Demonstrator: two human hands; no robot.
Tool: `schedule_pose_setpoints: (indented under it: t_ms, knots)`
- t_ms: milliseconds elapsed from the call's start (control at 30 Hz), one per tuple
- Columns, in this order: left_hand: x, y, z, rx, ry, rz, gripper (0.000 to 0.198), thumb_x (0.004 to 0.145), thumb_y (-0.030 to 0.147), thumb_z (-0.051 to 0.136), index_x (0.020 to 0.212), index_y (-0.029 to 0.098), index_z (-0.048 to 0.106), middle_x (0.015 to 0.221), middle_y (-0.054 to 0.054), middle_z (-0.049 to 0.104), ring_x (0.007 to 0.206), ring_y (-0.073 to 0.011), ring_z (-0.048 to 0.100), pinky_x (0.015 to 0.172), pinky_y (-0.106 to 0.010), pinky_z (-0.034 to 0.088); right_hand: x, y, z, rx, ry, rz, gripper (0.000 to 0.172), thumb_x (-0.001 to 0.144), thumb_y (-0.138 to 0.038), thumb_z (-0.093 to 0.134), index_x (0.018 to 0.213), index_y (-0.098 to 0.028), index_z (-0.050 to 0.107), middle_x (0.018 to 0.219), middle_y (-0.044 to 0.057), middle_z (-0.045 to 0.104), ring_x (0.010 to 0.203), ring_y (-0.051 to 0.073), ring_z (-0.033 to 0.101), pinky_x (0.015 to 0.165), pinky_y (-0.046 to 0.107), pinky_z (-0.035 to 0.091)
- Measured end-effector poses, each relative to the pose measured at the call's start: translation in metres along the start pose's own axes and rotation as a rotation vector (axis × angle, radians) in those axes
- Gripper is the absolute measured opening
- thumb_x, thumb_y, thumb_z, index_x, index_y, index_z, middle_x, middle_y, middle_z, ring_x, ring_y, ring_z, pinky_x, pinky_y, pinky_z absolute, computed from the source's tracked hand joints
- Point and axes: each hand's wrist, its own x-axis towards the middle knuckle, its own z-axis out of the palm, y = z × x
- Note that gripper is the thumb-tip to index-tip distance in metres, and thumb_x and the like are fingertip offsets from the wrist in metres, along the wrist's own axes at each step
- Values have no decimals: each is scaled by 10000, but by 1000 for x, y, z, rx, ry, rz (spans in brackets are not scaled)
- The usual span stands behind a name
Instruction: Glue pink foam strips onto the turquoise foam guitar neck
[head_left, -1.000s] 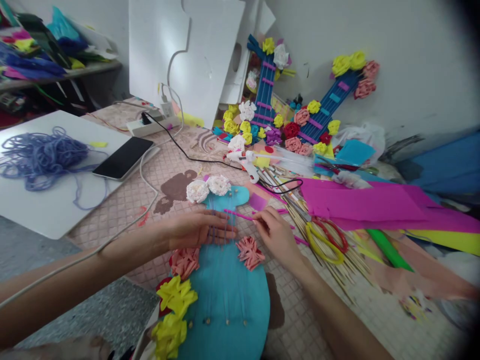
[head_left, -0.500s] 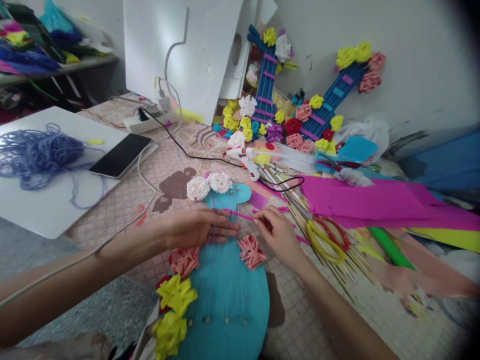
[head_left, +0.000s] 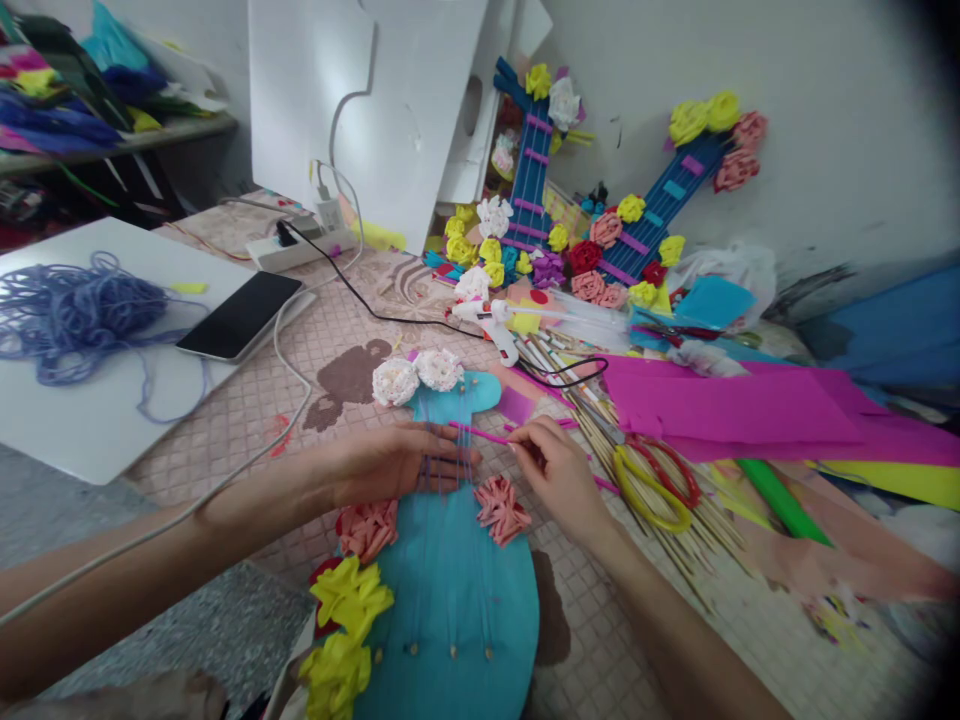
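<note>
A turquoise paper guitar (head_left: 465, 590) lies on the table, with yarn strings running from its head down to pegs on its body. My left hand (head_left: 412, 458) is flat, palm up, with its fingers under the strings across the neck. Between thumb and fingertips, my right hand (head_left: 559, 475) pinches the end of a thin magenta paper strip (head_left: 480, 433), whose other end lies at the strings above my left fingers. Pink paper flowers (head_left: 502, 509) and yellow paper flowers (head_left: 351, 596) sit on the body's edges; white flowers (head_left: 439, 370) decorate the head.
A glue gun (head_left: 491, 325) with a black cord lies beyond the guitar. Scissors (head_left: 652, 485) rest on wooden sticks (head_left: 675, 545) at right, near magenta paper (head_left: 735, 410). At left are a phone (head_left: 241, 315) and blue yarn (head_left: 79, 315). Two decorated guitars (head_left: 532, 180) lean against the wall.
Both hands stay almost where they were. The left hand is still under the strings, and the magenta strip remains pinched in the right hand. The view has shifted very slightly.
</note>
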Motion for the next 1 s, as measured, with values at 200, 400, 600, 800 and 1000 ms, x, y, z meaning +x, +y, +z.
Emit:
schedule_pose_setpoints:
  t_ms: [200, 400, 600, 800, 1000]
  knots:
    - [-4, 2, -5, -7, -57, 18, 292, 777, 170, 668, 1059, 115, 618, 1197, -169, 639, 1116, -272, 600, 1023, -416, 367, -16, 11, -10, -67, 65, 4, 96, 872, -134, 495, 864, -194, 570, 855, 37, 585, 821, 185, 571, 724, 300, 434]
    - [-8, 6, -3, -7, -50, 14, 326, 781, 185, 674, 1089, 115, 593, 1209, -176, 628, 1098, -263, 609, 983, -395, 398, -31, 23, -13, -126, 147, 28, 74, 865, -155, 512, 880, -187, 576, 852, 38, 579, 820, 185, 558, 730, 308, 439]
    - [-8, 9, -4, 24, -30, 4, 328, 786, 209, 679, 1093, 134, 590, 1220, -159, 623, 1084, -243, 614, 918, -358, 428, -31, 20, -12, -141, 151, 22, 71, 868, -155, 510, 877, -184, 574, 845, 37, 579, 805, 177, 564, 716, 302, 444]
    - [-8, 12, -9, 39, 26, 3, 326, 802, 227, 664, 1109, 143, 590, 1208, -145, 630, 1127, -259, 588, 929, -370, 423, -31, 18, -14, -137, 138, 23, 91, 876, -146, 490, 886, -189, 570, 854, 43, 586, 815, 182, 580, 731, 314, 457]
    - [-14, 20, -16, 59, 89, 8, 305, 802, 256, 661, 1086, 158, 607, 1215, -134, 632, 1150, -256, 577, 934, -353, 438, -43, 15, -9, -165, 49, -4, 123, 913, -182, 458, 941, -207, 576, 902, 61, 587, 854, 190, 587, 749, 328, 479]
